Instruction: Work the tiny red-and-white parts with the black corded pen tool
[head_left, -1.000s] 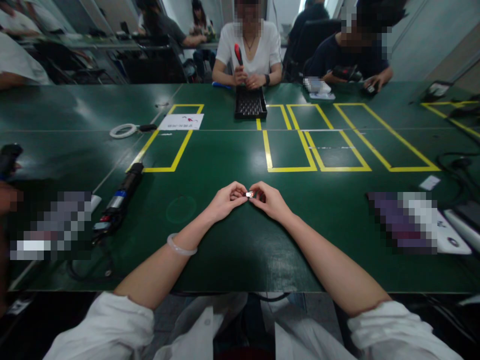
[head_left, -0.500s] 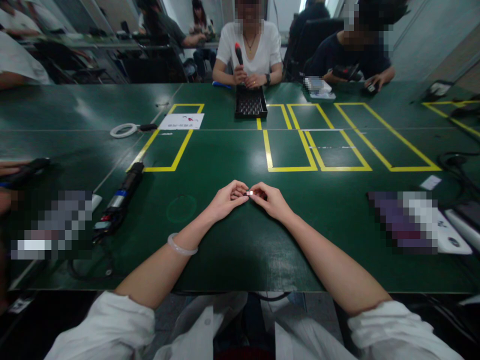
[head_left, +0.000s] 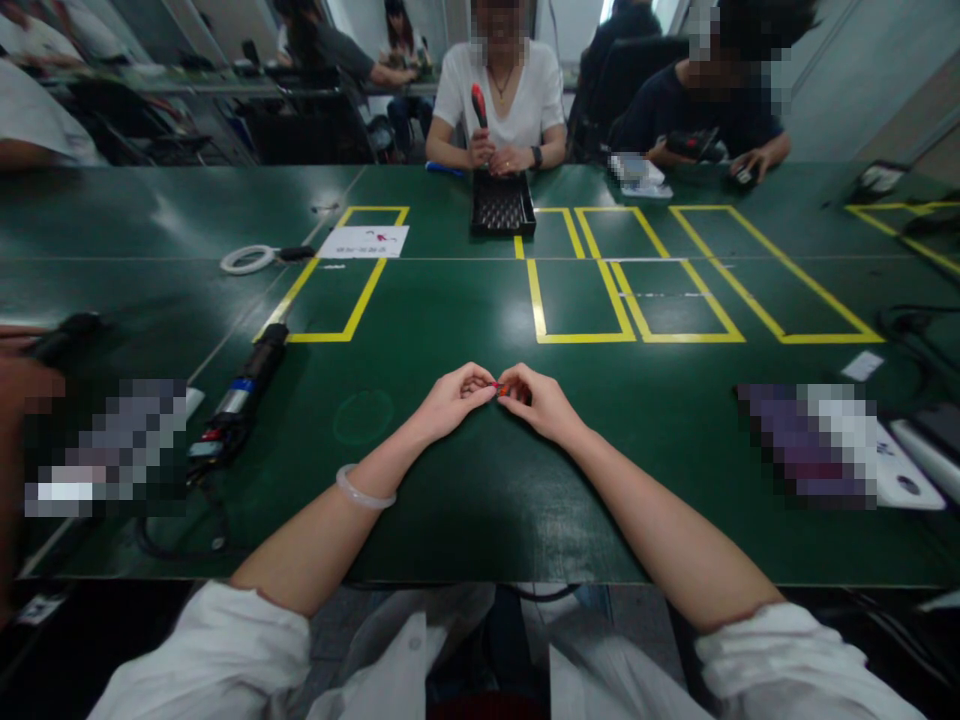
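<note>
My left hand and my right hand meet fingertip to fingertip on the green table, both curled in a pinch. Between the fingertips sits a tiny part that shows red-orange now; its shape is too small to make out. A pale bangle circles my left wrist. Both forearms rest on the table near its front edge.
A black electric screwdriver with its cable lies to the left. Yellow taped rectangles mark the table's middle. A black tray stands before a person opposite holding a red-handled tool. A white ring and paper sheet lie far left.
The tiny part between my fingertips looked white and bright before and now shows red-orange, as if turned. My hands have stayed in place.
</note>
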